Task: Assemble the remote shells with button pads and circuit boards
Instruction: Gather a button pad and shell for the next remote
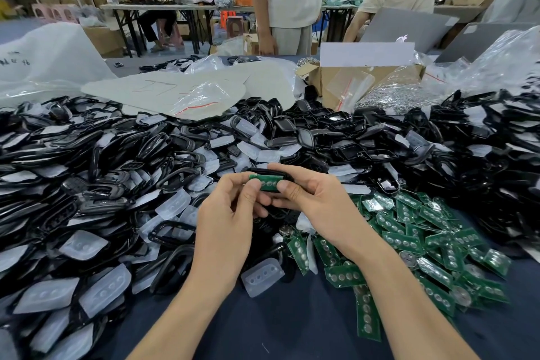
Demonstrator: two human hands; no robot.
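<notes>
Left hand [230, 213] and right hand [315, 199] both pinch the shell [258, 169] over the desk [292, 327] near its front edge; the circuit board [267, 182] lies on it lengthwise, left to right, between them

The table [292, 330] carries a dark blue covering, bare along its near edge. The pile of green circuit boards [423, 245] lies on the near right part and serves as the reference. Left of the pile, and behind it across the full width, lies a heap of black shells [87, 172] mixed with translucent button pads [172, 203]. A single button pad [262, 276] lies just left of the pile on bare covering. Well behind the pile stands an open cardboard box [350, 79], with a heap of metal chains [388, 96] touching it. Far behind and left of the pile sits a large white plastic bag [43, 61].
</notes>
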